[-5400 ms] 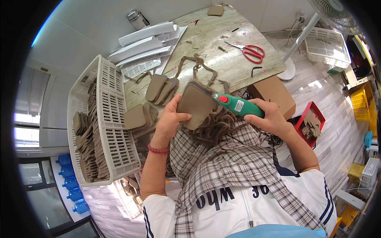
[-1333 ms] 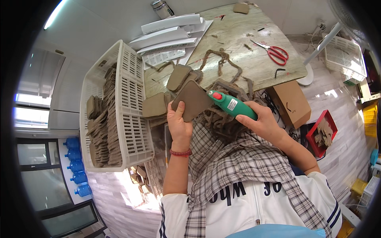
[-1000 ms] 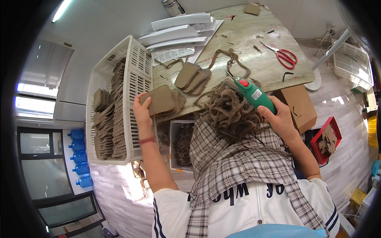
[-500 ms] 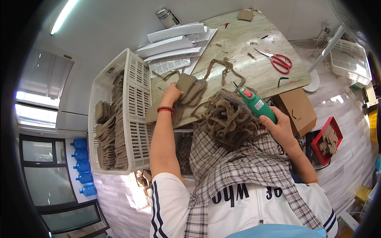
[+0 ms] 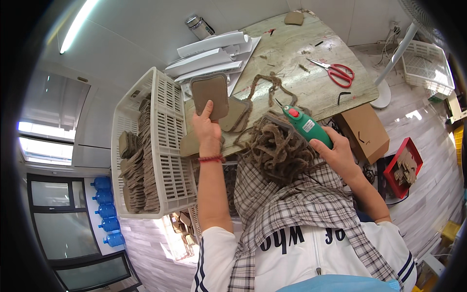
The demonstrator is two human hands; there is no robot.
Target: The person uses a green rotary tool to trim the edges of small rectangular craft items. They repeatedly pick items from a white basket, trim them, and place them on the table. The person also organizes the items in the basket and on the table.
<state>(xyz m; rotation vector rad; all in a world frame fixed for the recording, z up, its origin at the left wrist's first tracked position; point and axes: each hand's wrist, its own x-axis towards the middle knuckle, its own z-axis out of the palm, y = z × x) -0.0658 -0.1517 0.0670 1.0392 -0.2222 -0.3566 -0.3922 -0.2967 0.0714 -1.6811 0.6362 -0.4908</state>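
Note:
My left hand [image 5: 207, 127] grips a flat brown pad [image 5: 209, 92] with rounded corners by its near end, thumb on top, raised over the table's left side. Behind it, more such pads [image 5: 237, 116] overlap on the tabletop. My right hand [image 5: 337, 152] is wrapped around a green handheld electric cutter [image 5: 315, 130] with a red button, its small pointed blades facing up and left. Between my hands, a heap of tangled fuzzy brown strips [image 5: 275, 151] rests on my checked apron [image 5: 282, 209]. One strip [image 5: 254, 87] trails onto the table.
A white plastic basket [image 5: 171, 146] with stacked pads stands at the left. On the table [image 5: 287, 46] lie red-handled scissors [image 5: 339, 75], papers [image 5: 209, 62] and a lone pad [image 5: 294, 18]. A cardboard box [image 5: 366, 134], a red tray [image 5: 390, 171] and a fan [image 5: 411, 36] are at the right.
My left hand has lifted a pad off the overlapping ones, bringing it up and left with its broad face showing. The cutter stays beside the heap of strips in my right hand.

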